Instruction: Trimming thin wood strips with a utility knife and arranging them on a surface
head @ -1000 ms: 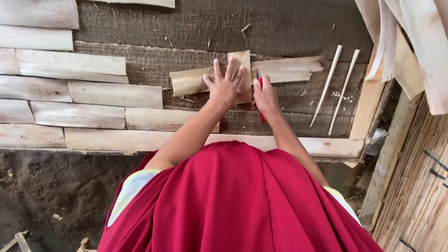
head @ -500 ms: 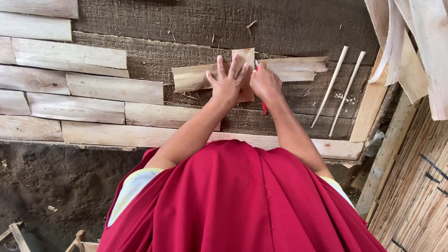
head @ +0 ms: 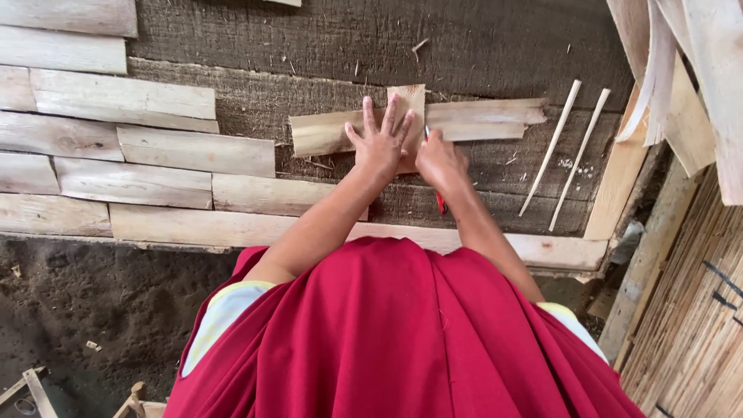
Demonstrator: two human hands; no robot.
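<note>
Dark rough board point(head: 480, 46) lies below; left hand point(head: 379, 147) presses flat, fingers spread, on the small wood piece point(head: 410, 104); right hand point(head: 441, 161) grips a red tool point(head: 440, 203) beside it.

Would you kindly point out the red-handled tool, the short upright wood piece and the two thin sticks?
red-handled tool point(head: 440, 203), head view, red handle end below the right hand.
short upright wood piece point(head: 412, 99), head view, its top end.
thin sticks point(head: 551, 145), head view, middle of the left stick.

Single head cam; looks steeply down past red lap point(head: 387, 333) at mat point(head: 480, 46) w/ wood strips; hands at arm's length, mid-frame.
</note>
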